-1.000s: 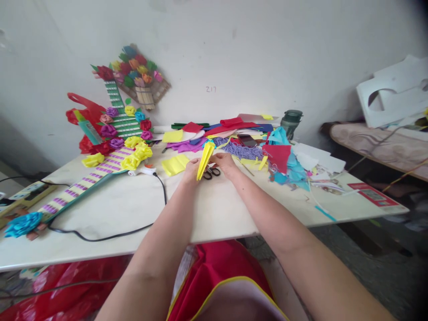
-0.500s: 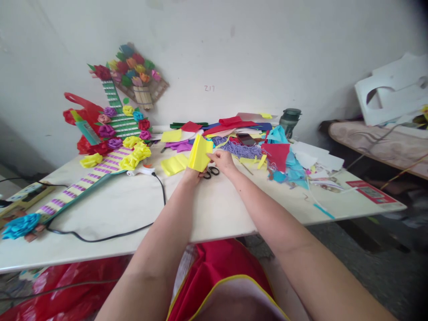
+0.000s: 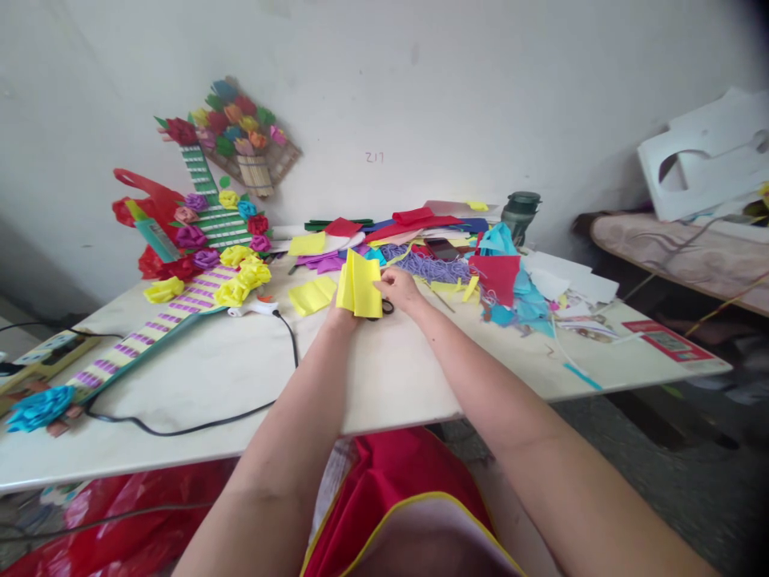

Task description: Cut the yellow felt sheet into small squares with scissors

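A folded sheet of yellow crepe paper (image 3: 365, 284) stands upright between my two hands over the middle of the table. My left hand (image 3: 342, 317) grips it from below and behind, its fingers mostly hidden by the paper. My right hand (image 3: 397, 287) pinches the sheet's right edge between thumb and fingers. Black-handled scissors (image 3: 388, 306) lie beneath, partly covered by the paper. Another yellow sheet (image 3: 312, 295) rests flat just left of my hands. Further left lies a white glue gun (image 3: 255, 308) with a black cord.
Paper flowers (image 3: 243, 276) and a striped strip (image 3: 144, 328) fill the table's left side. Behind my hands are coloured paper sheets (image 3: 414, 220) and purple shredded paper (image 3: 429, 264). To the right are paper scraps (image 3: 522, 300), white sheets (image 3: 570, 276) and a dark bottle (image 3: 520, 216).
The yellow paper has turned more upright and its fold has opened wider, covering more of the scissors. Both hands keep hold of it in nearly the same place.
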`<state>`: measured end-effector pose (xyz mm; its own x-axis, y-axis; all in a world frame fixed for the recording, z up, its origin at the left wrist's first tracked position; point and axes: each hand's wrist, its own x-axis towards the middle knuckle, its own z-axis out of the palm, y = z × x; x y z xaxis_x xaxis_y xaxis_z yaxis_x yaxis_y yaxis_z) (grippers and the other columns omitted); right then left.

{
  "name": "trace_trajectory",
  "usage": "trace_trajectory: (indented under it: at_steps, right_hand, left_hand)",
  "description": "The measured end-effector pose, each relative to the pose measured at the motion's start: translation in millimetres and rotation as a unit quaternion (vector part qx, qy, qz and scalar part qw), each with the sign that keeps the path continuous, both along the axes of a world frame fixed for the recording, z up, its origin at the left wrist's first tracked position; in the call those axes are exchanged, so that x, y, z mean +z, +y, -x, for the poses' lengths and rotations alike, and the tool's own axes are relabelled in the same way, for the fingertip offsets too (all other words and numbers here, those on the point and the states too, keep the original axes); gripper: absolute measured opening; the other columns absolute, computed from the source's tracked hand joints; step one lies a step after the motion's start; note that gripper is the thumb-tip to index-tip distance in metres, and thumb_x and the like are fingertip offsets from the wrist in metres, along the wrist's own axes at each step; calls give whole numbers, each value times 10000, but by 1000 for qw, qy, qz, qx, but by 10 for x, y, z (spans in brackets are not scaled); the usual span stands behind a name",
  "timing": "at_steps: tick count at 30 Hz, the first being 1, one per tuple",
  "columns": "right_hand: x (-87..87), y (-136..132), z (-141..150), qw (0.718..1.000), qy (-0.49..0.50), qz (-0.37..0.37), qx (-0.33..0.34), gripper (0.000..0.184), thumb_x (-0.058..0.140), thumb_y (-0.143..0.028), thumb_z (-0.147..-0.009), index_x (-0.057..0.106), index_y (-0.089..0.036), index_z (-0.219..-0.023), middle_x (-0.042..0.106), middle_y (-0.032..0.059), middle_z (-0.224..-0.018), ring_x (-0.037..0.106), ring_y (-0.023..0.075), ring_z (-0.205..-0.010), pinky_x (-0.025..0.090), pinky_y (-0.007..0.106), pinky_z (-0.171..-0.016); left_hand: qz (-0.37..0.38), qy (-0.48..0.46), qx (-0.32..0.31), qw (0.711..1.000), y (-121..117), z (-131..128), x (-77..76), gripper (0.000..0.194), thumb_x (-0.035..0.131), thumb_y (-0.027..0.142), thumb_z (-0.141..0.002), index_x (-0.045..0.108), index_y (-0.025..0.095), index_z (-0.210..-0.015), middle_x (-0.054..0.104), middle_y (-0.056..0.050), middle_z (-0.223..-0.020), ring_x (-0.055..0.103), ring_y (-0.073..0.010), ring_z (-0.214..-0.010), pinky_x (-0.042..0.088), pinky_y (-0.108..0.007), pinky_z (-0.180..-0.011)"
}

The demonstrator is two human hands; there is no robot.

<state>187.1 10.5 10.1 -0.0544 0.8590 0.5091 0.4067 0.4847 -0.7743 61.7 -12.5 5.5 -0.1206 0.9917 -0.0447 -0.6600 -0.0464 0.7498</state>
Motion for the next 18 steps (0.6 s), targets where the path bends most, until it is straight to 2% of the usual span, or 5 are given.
trace_trajectory:
  at_steps: [3, 8, 11, 14, 18]
  right_hand:
    - [42, -41, -17, 997, 51, 54, 14, 214, 592, -333, -658, 484, -181, -555, 559, 0, -690, 539, 125, -647, 444, 232, -548]
    - [118, -58, -65, 976, 163, 141, 14, 156, 582, -302, -710, 496, -182, -660, 564, -15, -600, 566, 116, -489, 416, 201, -393]
    - [124, 20, -157, 966, 203, 149, -57, 127, 553, -292, -755, 512, -176, -726, 568, -17, -558, 548, 105, -403, 364, 179, -327]
    - [105, 126, -337, 957, 199, 142, -155, 158, 543, -315, -773, 547, -157, -772, 586, 5, -554, 557, 117, -395, 382, 192, -343]
    - [103, 182, -649, 943, 111, 126, -288, 211, 537, -344, -763, 605, -145, -778, 629, 61, -601, 631, 189, -570, 491, 293, -558]
  left_hand:
    - [15, -29, -5, 999, -12, 11, 48, 204, 473, 325, -804, 601, 167, -815, 647, -56, -710, 622, -194, -715, 502, -292, -594]
    - [15, -61, -76, 995, -43, 66, 102, 272, 390, 333, -837, 601, 177, -909, 634, -68, -737, 600, -176, -668, 489, -283, -546]
    - [35, -77, -108, 990, -44, 116, 117, 310, 323, 316, -843, 594, 166, -866, 594, -75, -683, 541, -140, -552, 437, -236, -454]
    - [40, -79, -136, 987, -35, 155, 118, 317, 324, 319, -820, 584, 139, -847, 589, -108, -713, 499, -129, -514, 352, -201, -370]
    - [23, -71, -149, 986, -13, 179, 79, 294, 363, 325, -809, 582, 138, -867, 600, -121, -765, 479, -113, -506, 281, -173, -338]
